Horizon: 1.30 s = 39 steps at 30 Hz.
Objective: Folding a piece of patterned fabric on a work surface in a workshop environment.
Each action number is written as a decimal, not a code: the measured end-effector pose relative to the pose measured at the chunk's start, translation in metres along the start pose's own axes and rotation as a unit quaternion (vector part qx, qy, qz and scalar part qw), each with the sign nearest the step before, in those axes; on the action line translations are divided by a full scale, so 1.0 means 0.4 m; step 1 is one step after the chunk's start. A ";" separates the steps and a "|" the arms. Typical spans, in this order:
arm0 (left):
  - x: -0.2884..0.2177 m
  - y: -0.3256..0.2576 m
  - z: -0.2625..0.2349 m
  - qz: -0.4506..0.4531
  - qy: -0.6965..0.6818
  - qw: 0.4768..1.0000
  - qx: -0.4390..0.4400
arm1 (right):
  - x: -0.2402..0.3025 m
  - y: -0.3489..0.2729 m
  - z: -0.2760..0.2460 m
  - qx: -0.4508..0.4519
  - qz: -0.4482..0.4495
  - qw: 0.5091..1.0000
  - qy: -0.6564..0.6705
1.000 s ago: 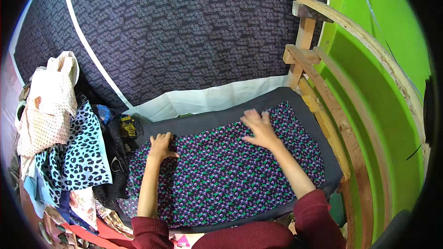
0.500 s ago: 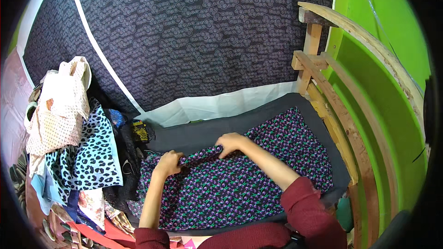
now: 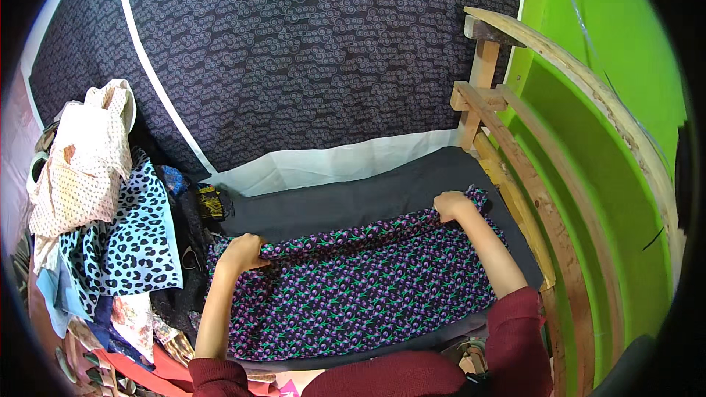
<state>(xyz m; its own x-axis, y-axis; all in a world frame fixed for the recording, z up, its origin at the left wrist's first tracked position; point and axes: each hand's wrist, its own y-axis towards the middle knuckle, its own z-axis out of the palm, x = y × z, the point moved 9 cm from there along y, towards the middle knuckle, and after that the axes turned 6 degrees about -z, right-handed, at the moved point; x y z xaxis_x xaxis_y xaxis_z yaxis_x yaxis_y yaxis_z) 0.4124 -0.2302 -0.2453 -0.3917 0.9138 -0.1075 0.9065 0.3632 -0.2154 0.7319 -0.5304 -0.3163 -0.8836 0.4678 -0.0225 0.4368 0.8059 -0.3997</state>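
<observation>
Along the table's far edge, the patterned cloth's [image 3: 353, 290] left-right fold is gripped at both ends by the clenched left hand [image 3: 241, 252] and right hand [image 3: 450, 206].

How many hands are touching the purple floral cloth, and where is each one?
2. The left hand pinches the purple floral cloth at its far left corner. The right hand grips its far right corner, near the wooden frame. No other hands are visible.
</observation>
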 end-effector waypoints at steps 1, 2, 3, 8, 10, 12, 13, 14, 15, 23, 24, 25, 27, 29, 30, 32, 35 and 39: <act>-0.003 0.001 -0.009 -0.004 0.003 1.000 -0.009 | -0.013 -0.011 -0.010 -0.023 0.007 1.000 -0.017; -0.010 -0.003 -0.015 -0.002 0.005 1.000 -0.008 | -0.014 -0.027 -0.026 -0.044 0.013 0.998 -0.035; -0.016 -0.006 -0.038 0.004 0.010 0.999 -0.038 | -0.007 -0.052 -0.060 -0.077 0.019 0.996 -0.036; -0.020 -0.017 -0.207 0.028 0.029 0.981 -0.190 | -0.026 -0.147 -0.275 -0.333 0.036 0.942 0.005; -0.020 -0.011 -0.283 0.021 0.060 0.967 -0.245 | -0.035 -0.194 -0.370 -0.397 0.075 0.915 0.004; -0.037 -0.038 -0.377 0.020 0.082 0.939 -0.334 | -0.011 -0.273 -0.469 -0.519 0.075 0.852 -0.004; -0.044 -0.059 -0.424 0.019 0.109 0.919 -0.379 | -0.001 -0.318 -0.508 -0.586 0.052 0.809 -0.001; -0.058 -0.076 -0.460 0.021 0.133 0.896 -0.423 | 0.002 -0.368 -0.532 -0.647 0.033 0.762 0.001; -0.083 -0.117 -0.492 0.048 0.134 0.871 -0.471 | 0.009 -0.398 -0.546 -0.670 0.035 0.741 -0.006; -0.150 -0.370 -0.340 0.138 0.175 0.822 -0.524 | 0.114 -0.587 -0.419 -0.675 -0.045 0.733 -0.062; -0.159 -0.392 -0.286 0.134 0.172 0.843 -0.492 | 0.131 -0.592 -0.374 -0.643 -0.054 0.761 -0.068; -0.158 -0.409 -0.230 0.123 0.142 0.878 -0.440 | 0.149 -0.570 -0.317 -0.598 -0.067 0.798 -0.048; -0.162 -0.418 -0.108 0.100 0.092 0.936 -0.325 | 0.176 -0.561 -0.197 -0.496 -0.082 0.864 -0.014; -0.147 -0.421 0.027 0.072 0.048 0.970 -0.229 | 0.182 -0.553 -0.062 -0.410 -0.079 0.908 0.038; -0.137 -0.423 0.084 0.059 0.017 0.978 -0.199 | 0.180 -0.550 -0.001 -0.376 -0.071 0.921 0.070; -0.134 -0.423 0.143 0.047 0.027 0.986 -0.157 | 0.182 -0.550 0.074 -0.341 -0.065 0.932 0.101; -0.134 -0.431 0.143 0.016 0.007 0.990 -0.139 | 0.164 -0.551 0.106 -0.300 -0.025 0.948 0.106; -0.115 -0.427 0.137 -0.007 -0.038 0.996 -0.079 | 0.145 -0.557 0.071 -0.266 -0.007 0.948 0.173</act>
<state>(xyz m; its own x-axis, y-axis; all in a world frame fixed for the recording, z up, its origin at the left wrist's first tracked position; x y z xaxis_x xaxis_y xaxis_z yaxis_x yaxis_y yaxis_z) 0.2670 -0.3444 -0.2569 -0.4105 0.8939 -0.1802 0.9117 0.4060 -0.0632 0.5786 -0.6934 -0.2546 -0.8217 0.4722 0.3190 0.5301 0.8389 0.1237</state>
